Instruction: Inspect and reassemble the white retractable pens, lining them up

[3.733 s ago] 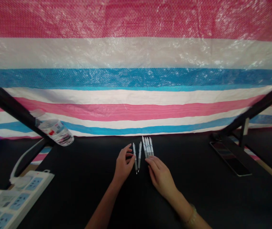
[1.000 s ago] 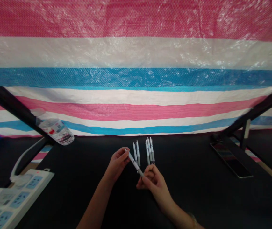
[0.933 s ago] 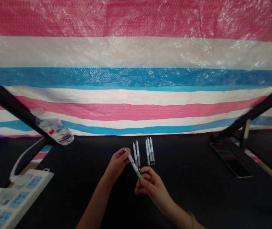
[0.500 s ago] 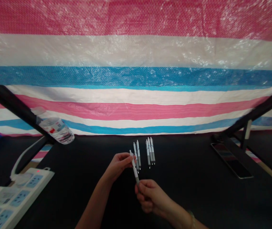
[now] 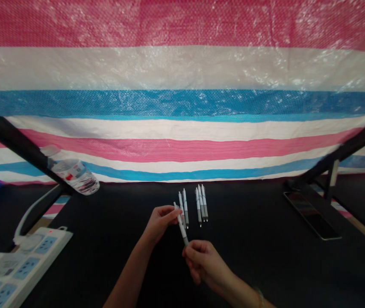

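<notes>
I hold one white pen (image 5: 180,222) between both hands above the black table (image 5: 249,256). My left hand (image 5: 160,219) pinches its upper end. My right hand (image 5: 203,263) is closed round its lower, grey tip end. Just beyond the held pen, two white pens (image 5: 184,207) lie side by side on the table. To their right lie three more white pens (image 5: 201,204) packed close together, all pointing away from me.
A phone (image 5: 310,214) lies at the right by a black frame bar. A plastic water bottle (image 5: 73,175) rests at the left. A white power strip (image 5: 16,265) sits at the lower left. A striped tarp (image 5: 182,107) hangs behind the table.
One pen from the right group has been lifted and is now held between both hands. My right hand has drawn back toward me with the pen's tip end, turning the pen more upright.
</notes>
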`<state>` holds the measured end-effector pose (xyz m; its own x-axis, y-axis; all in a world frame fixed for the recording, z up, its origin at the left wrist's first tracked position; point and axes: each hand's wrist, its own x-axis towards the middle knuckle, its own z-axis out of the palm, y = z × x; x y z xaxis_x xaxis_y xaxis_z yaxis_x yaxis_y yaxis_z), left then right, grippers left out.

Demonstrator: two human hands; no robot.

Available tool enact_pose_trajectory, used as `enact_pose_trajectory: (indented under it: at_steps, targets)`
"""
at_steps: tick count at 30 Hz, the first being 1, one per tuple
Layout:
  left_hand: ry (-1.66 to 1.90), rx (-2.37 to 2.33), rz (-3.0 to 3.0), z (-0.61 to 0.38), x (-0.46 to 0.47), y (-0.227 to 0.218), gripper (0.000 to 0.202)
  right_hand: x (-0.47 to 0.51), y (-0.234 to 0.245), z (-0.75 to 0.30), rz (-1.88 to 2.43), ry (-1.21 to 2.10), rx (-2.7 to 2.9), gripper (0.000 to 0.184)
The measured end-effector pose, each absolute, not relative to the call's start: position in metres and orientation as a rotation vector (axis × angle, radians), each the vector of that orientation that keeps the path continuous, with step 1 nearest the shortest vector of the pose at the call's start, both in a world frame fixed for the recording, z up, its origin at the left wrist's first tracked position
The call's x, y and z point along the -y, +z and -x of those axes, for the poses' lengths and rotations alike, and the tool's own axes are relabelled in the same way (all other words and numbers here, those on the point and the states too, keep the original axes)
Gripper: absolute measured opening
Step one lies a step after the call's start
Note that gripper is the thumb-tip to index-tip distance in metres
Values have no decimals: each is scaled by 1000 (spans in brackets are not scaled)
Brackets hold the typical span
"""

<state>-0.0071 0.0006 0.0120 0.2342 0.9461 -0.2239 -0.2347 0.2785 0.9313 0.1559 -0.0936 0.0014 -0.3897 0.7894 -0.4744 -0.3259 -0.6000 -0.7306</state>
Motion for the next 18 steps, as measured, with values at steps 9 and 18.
enact_pose_trajectory:
  at_steps: [9,18]
  targets:
    - [1052,-875,-685,3,-2,8,33,92,3,-161,976,2140,559,37]
    - [1015,-893,-695,2,-1,10,35,90,5,-164,887,2233,558,36]
